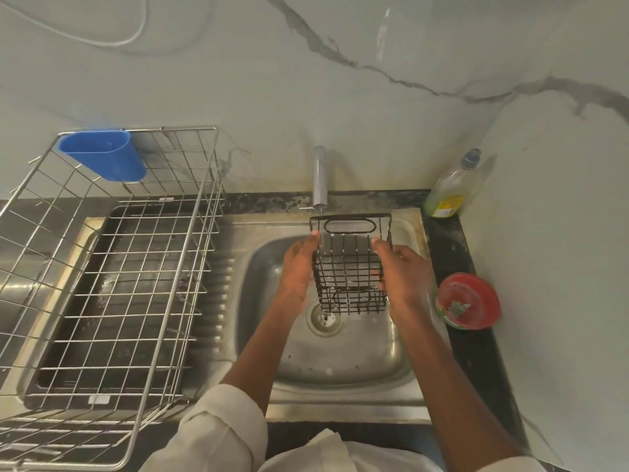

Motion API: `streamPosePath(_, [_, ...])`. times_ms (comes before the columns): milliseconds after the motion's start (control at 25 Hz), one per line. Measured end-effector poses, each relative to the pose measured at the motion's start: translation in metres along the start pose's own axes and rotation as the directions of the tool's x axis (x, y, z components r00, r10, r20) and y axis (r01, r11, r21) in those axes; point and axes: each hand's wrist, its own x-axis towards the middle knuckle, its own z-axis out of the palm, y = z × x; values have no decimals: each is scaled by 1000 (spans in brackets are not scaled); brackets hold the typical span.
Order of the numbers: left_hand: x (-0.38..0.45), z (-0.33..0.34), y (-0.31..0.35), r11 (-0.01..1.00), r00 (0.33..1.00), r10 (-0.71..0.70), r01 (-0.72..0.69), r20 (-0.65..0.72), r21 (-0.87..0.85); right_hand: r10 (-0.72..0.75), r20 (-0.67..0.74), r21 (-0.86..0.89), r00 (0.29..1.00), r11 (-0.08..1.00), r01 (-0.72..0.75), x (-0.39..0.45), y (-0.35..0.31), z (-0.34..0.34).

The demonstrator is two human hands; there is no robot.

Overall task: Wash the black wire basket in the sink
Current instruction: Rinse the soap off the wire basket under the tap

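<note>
The black wire basket (350, 267) hangs over the sink (340, 362), above the drain (324, 319) and toward the basin's far edge, its handle end tipped up under the tap (319, 177). The left hand (297, 270) lies against its left side with fingers fairly straight, and the right hand (401, 272) cups the right side, fingertips curling onto the wires. Held between both palms like this, it can probably be turned so water reaches every face; whether water is running is hard to tell. Left of the basin a large metal dish rack (112, 267) sits on the draining board, a blue cup (105, 155) hooked at its far left corner. On the counter's right edge stand a soap bottle (452, 189) and a red tub (468, 301), near the right wrist but clear of the basket.
</note>
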Motion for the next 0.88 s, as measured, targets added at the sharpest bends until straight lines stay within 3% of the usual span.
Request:
streamPosePath(200, [12, -23, 0, 991, 985, -90, 73, -144, -115, -108, 68, -61, 992, 992, 112, -11, -9, 23])
streamPosePath(480, [12, -31, -1, 996, 989, -41, 29, -140, -88, -60, 59, -40, 996, 997, 63, -13, -14, 28])
streamPosePath(640, [16, -48, -7, 988, 975, -79, 49, -209, -149, -142, 122, -96, 982, 983, 154, -24, -20, 44])
streamPosePath(880, [16, -61, -12, 977, 962, -81, 24, -262, -211, -96, 204, -102, 974, 988, 119, -29, -12, 56])
